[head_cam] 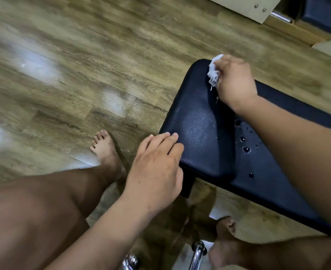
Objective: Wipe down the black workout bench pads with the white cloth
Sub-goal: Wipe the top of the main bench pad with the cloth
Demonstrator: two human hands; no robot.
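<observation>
A black padded bench pad (201, 121) runs from the centre to the right edge of the head view. Water drops sit on its right part, beside my right forearm. My right hand (235, 82) grips a bunched white cloth (213, 72) and presses it on the pad near its far rounded corner. My left hand (157, 166) rests on the pad's near left corner, fingers straight on top and thumb down its side edge.
Wood-look floor surrounds the bench. My bare feet (106, 151) stand on the floor to the left of and below the pad. Chrome frame tubes (197, 252) show under the bench. A beige machine base and another dark pad (324, 14) sit at the top right.
</observation>
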